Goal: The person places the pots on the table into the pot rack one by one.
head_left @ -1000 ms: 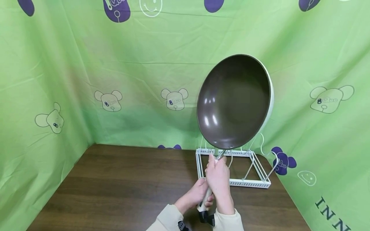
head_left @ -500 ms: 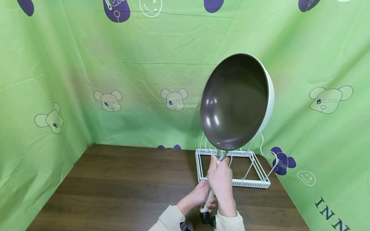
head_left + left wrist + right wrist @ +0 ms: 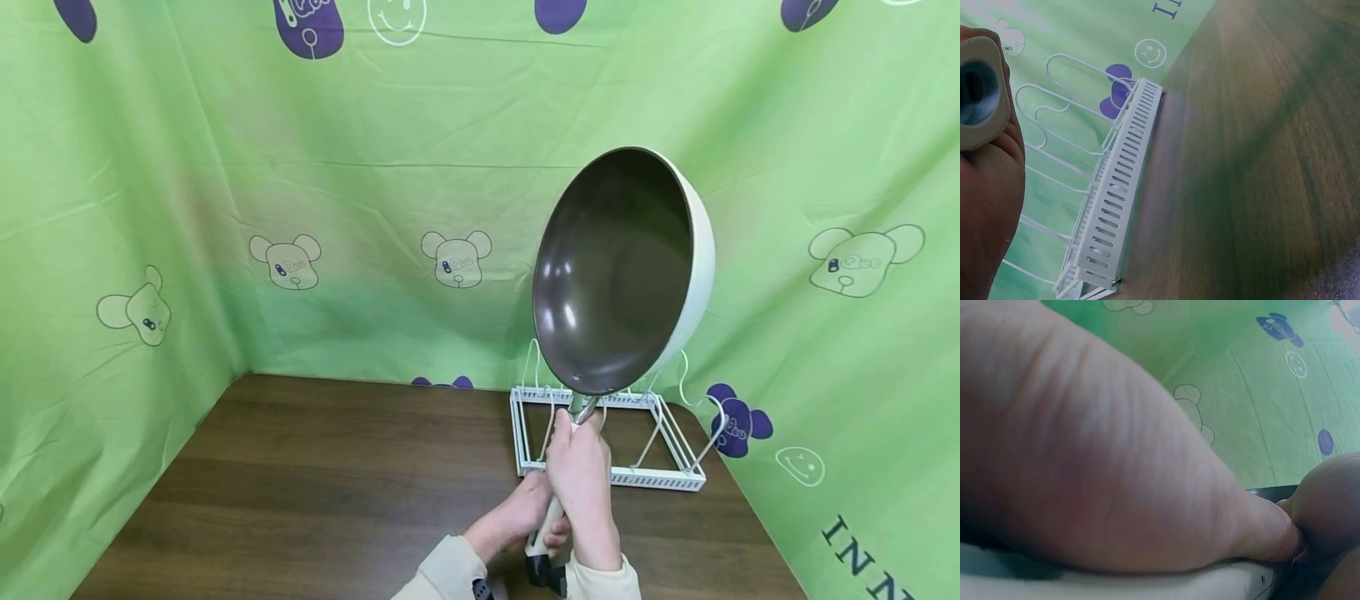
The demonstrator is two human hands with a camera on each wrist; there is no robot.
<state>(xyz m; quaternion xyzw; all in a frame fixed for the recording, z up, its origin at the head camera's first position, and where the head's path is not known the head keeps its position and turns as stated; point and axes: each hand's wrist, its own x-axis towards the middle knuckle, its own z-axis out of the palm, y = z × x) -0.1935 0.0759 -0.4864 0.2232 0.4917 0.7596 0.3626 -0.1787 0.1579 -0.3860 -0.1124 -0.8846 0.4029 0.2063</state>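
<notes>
A deep frying pan with a dark brown inside and a pale outer wall is held up, its open face tilted toward the left. My right hand grips the handle just below the metal neck. Lower down, my left hand is wrapped round the same pale handle. In the left wrist view the handle's end pokes out of my left hand. My right hand fills much of the right wrist view, above the pale handle. Behind the hands stands a white wire rack.
The rack's upright wire loops rise at the back and right of its slotted base. It sits at the right rear of the brown wooden table. A green printed cloth hangs round the back and both sides.
The pan has turned, so more of its pale outer wall shows and its face looks narrower. Pan and both hands have shifted slightly right and down, with both grips kept on the handle.
</notes>
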